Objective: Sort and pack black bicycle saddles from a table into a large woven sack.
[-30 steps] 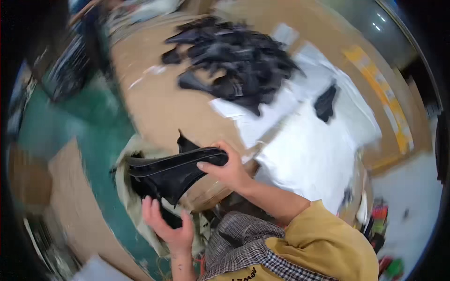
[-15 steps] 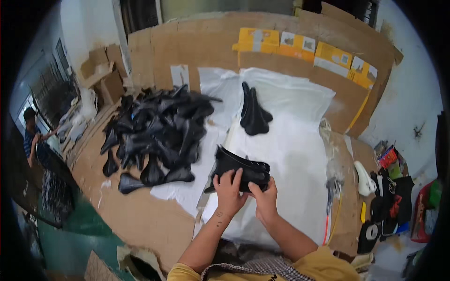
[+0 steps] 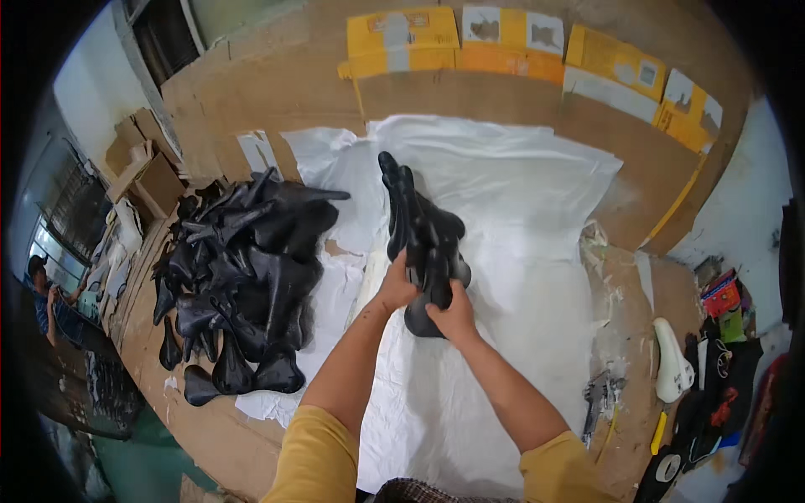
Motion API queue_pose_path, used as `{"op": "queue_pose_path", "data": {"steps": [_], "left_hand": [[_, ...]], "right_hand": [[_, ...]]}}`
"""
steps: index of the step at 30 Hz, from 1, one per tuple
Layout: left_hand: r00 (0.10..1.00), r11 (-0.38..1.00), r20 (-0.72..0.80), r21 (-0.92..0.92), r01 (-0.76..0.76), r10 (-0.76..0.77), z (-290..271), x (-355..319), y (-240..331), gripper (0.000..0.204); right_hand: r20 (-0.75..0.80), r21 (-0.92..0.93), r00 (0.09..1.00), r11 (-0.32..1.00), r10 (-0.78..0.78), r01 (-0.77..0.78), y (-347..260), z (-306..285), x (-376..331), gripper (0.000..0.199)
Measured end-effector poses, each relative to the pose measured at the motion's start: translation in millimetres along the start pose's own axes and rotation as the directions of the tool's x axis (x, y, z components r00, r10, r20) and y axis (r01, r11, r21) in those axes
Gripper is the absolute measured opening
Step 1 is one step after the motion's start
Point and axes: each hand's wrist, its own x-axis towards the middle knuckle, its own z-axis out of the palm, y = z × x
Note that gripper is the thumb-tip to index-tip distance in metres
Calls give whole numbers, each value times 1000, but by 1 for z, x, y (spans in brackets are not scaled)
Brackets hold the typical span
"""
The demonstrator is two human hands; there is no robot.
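Both my hands are on a stack of black bicycle saddle covers (image 3: 429, 281) at the middle of the white sheet (image 3: 511, 344). My left hand (image 3: 397, 287) is closed on the left side of the stack, some of its fingers hidden. From the right, my right hand (image 3: 454, 314) grips the near, wide end, thumb on top. The narrow noses point away from me. More black saddle covers (image 3: 449, 222) lie under or beside the held ones; I cannot tell exactly where one set ends. To the left is a large, jumbled pile of similar black covers (image 3: 268, 260).
Cardboard (image 3: 495, 96) with yellow box pieces (image 3: 423, 40) stands along the back. At the right edge lie a white saddle (image 3: 670, 360), a yellow-handled tool (image 3: 659, 432) and dark cloth pieces. A person (image 3: 52, 306) stands at the far left.
My hands have carried the black saddle covers away from me onto the smaller stack on the sheet, turning their noses away. The view has shifted too.
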Motion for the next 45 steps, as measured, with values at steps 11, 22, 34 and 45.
{"op": "queue_pose_path", "data": {"steps": [11,22,34,45], "left_hand": [[833,766,-137,-495,410,-535,16,-3,22,92],[-63,571,-639,-723,388,-767,-107,-576,3,22],[-767,440,-484,-849,293,-421,30,-1012,73,21],[-59,205,-212,-973,101,-975,89,-961,-10,59]], "right_hand": [[280,-310,951,950,131,-39,53,-15,30,61],[568,-172,817,985,96,3,74,-50,-174,20],[857,401,-432,890,-281,218,-181,239,-530,24],[538,836,-833,40,130,547,-31,396,-853,25]]}}
